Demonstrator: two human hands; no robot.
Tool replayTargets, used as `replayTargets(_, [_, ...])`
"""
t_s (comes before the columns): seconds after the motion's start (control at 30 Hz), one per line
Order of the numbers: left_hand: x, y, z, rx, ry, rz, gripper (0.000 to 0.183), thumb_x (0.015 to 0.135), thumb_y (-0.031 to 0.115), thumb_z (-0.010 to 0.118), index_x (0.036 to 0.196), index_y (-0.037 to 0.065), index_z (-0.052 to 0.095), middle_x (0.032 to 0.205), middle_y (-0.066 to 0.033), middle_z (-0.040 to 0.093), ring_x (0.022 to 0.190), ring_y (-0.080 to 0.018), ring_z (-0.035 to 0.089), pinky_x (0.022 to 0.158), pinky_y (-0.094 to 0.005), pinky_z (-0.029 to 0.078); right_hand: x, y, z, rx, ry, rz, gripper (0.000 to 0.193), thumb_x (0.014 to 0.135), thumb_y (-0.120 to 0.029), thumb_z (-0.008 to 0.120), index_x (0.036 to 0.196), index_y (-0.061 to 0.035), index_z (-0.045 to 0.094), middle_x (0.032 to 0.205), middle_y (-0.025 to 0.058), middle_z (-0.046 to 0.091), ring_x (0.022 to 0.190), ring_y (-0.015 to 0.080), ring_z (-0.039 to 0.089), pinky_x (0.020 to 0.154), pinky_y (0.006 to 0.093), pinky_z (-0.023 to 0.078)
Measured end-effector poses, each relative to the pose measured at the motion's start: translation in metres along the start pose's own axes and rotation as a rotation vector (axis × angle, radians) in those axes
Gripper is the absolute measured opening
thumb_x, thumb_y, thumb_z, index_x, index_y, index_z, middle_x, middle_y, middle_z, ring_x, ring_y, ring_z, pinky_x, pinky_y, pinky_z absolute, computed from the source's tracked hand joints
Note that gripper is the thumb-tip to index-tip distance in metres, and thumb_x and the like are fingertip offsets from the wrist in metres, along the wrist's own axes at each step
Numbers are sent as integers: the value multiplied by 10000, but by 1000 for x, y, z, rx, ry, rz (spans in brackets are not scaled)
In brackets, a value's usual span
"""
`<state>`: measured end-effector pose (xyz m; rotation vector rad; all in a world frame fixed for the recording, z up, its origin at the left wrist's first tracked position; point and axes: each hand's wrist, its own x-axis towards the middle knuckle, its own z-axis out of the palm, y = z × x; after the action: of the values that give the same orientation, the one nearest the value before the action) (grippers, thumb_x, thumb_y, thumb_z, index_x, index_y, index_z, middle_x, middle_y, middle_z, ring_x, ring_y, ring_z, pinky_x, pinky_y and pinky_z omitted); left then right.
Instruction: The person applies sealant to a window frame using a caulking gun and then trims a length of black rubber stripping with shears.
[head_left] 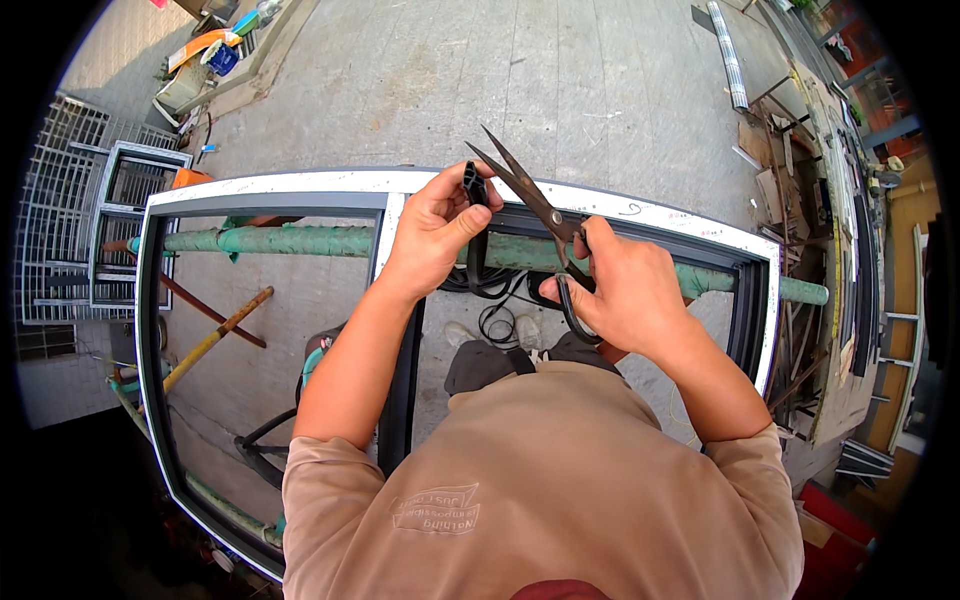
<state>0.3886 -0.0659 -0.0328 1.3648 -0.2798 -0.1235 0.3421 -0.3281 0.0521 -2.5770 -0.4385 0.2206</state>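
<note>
My left hand (430, 240) is closed on a black rubber sealing strip (477, 262), pinching it near its upper end. The hollow cut end points up between thumb and fingers, and the strip hangs in a curve below. My right hand (640, 290) grips a pair of dark metal scissors (540, 200) by the black handles. Their blades are slightly parted and point up and left, with the tips just beyond my left fingertips. Both hands are above the far side of a large window frame (280, 186) with white-filmed outer edges and dark inner profiles.
The frame lies on green-wrapped pipes (290, 240) and a yellow pole (220, 335). Loops of black strip (497, 322) lie on the floor by my shoes. Barred metal frames (60, 200) stand at left; scrap boards (770, 190) and long profiles (727, 55) lie at right.
</note>
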Motion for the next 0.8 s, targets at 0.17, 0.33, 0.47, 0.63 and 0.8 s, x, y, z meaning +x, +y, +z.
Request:
replayTargets(0.17, [-2,1,2,11,5,-2,508,1030,202,798,1463,-1,627,1253,-46,733,1177,-144,669,1063,-341,524,-3,12,9,-135,163,-183,643,817,-530,909,1007,-17,570,721,166,693,678,411,716,616,502,543])
replayTargets(0.33, [-2,3,2,28,-35,-18,505,1050,158,763,1502,-4,606,1373,-74,712,1235,-151,661,1107,-349,523,1,27,10,-250,203,-221,639,725,-480,963,994,-62,563,692,108,654,630,364,683,586,458,520])
replayTargets(0.47, [-2,-3,2,28,-52,45,500,1073,148,728,1526,-8,586,1526,-93,637,1226,-138,658,1079,-327,545,3,31,3,-317,207,-292,660,721,-506,961,944,-55,533,648,91,632,589,343,666,566,438,518])
replayTargets(0.63, [-5,-3,13,62,-27,9,517,1101,182,690,1555,-23,553,1608,-84,572,1145,-118,645,1027,-308,545,2,29,-3,-357,155,-273,659,733,-505,956,909,-49,513,615,101,619,561,338,666,549,418,525])
replayTargets(0.8, [-5,-6,19,166,-13,26,550,1142,216,620,1621,-18,484,1723,-54,444,1047,-100,607,983,-290,534,3,20,-8,-419,34,-251,671,823,-599,867,898,-21,534,614,107,662,561,292,710,528,389,543])
